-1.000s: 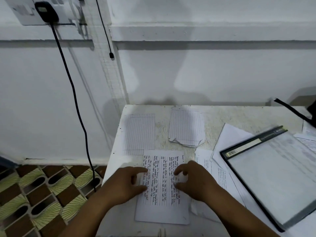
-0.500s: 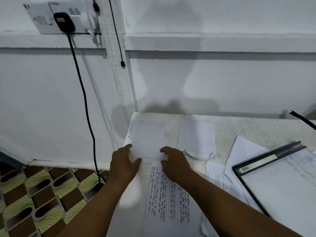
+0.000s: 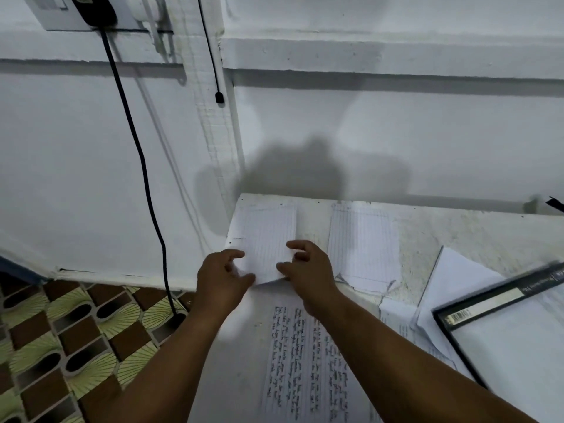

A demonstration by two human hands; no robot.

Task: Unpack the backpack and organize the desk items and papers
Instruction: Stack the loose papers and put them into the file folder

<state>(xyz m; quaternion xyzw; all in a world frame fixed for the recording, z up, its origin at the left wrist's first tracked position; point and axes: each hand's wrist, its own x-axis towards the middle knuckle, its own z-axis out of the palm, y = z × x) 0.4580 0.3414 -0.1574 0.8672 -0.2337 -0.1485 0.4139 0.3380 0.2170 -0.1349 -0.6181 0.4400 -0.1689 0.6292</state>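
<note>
A blank lined sheet (image 3: 265, 236) lies at the desk's far left corner. My left hand (image 3: 221, 277) pinches its near left edge, and my right hand (image 3: 308, 270) pinches its near right corner, which is lifted off the desk. A second lined sheet with a torn near edge (image 3: 364, 248) lies just to the right. A handwritten page (image 3: 305, 361) lies under my forearms, closer to me. A black-framed clear folder (image 3: 512, 337) rests on loose white papers (image 3: 457, 273) at the right. No backpack body is in view.
The white desk (image 3: 442, 227) stands against a white wall. A black cable (image 3: 140, 166) hangs from a wall socket (image 3: 91, 10) down to the patterned tile floor (image 3: 61, 346) at the left. A dark strap end (image 3: 554, 204) shows at the far right edge.
Both hands left the handwritten page, reached forward to the blank lined sheet at the far left, and now pinch its near edge, which has lifted slightly.
</note>
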